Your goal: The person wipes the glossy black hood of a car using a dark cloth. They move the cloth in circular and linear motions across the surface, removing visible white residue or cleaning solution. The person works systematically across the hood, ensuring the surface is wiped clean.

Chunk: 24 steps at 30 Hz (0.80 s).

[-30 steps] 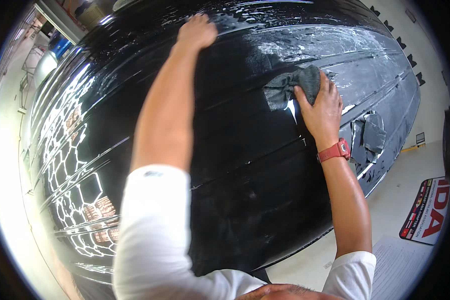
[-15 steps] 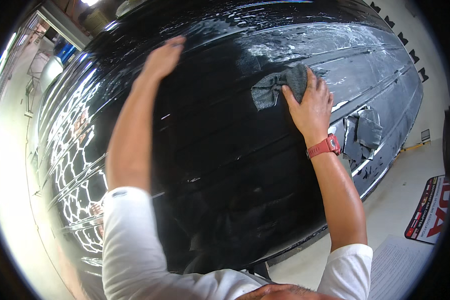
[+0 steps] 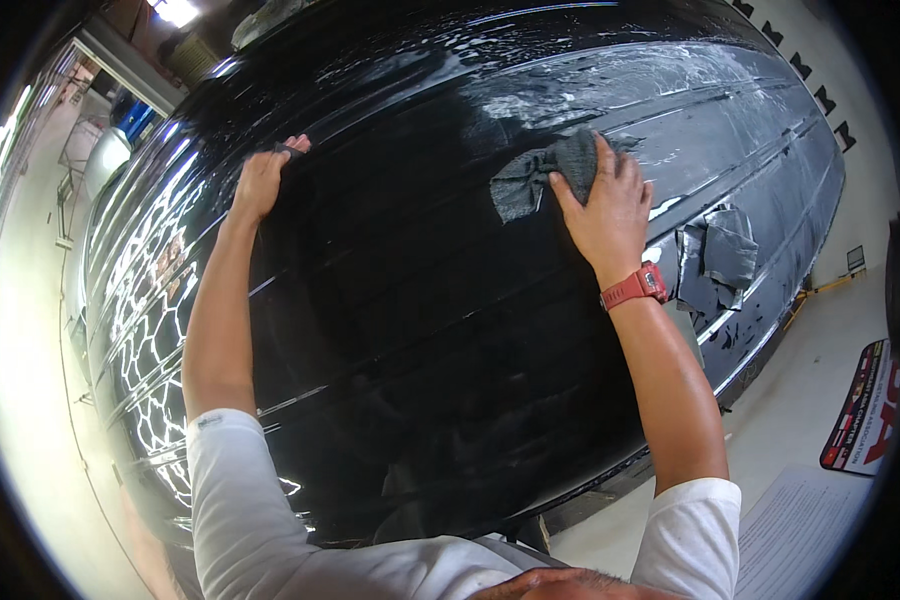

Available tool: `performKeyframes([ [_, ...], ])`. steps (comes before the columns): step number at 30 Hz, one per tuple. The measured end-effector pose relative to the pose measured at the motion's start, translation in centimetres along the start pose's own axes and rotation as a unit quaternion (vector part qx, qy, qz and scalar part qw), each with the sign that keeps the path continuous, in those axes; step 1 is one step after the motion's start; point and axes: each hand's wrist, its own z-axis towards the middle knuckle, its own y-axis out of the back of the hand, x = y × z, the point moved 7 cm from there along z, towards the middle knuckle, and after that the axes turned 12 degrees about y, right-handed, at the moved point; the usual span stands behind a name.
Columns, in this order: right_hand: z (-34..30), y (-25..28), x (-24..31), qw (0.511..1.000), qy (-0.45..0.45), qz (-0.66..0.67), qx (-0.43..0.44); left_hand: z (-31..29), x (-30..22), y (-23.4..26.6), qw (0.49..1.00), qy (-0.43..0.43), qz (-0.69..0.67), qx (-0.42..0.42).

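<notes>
A glossy black car body panel [image 3: 390,290] fills the middle of the view, with whitish wet film [image 3: 610,85] on its far right part. My left hand [image 3: 261,180], at the far left of the panel, has its fingers closed on a small dark piece [image 3: 288,151]; its kind is hard to make out. My right hand [image 3: 610,215], wearing a red watch [image 3: 638,287], grips a crumpled grey cloth [image 3: 530,182] against the panel, next to the wet film. Several grey sheets, like sandpaper [image 3: 728,250], lie on the panel to the right of that hand.
Honeycomb-shaped light reflections [image 3: 155,370] show on the panel's left side. Beyond the right edge are a pale floor [image 3: 800,390], a dark printed sign [image 3: 858,410] and a printed white sheet [image 3: 795,530]. A door frame [image 3: 125,75] stands at the far left.
My left hand has moved left and nearer to me across the panel. My right hand and the cloth have shifted slightly left. The whole view has tilted a little.
</notes>
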Motion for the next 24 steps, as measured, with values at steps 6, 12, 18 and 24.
performKeyframes([
  [6, -0.2, 0.1, 0.6, 1.0, 0.011, -0.004, -0.008, 14.9, -18.1, -11.2, 0.992, -0.069, 0.101, -0.021],
  [12, 0.0, 0.3, -0.8, 1.0, 0.0, 0.001, 0.014, 12.1, -19.6, -11.1, 0.971, -0.141, 0.19, -0.015],
  [18, 0.1, 0.2, -0.1, 1.0, 0.006, -0.011, -0.008, -1.2, 0.6, -0.1, 0.998, 0.022, -0.021, -0.062],
  [24, -0.4, -0.4, -0.5, 1.0, 0.012, -0.02, -0.018, 10.8, -16.4, -9.7, 0.994, 0.05, 0.093, -0.028],
])
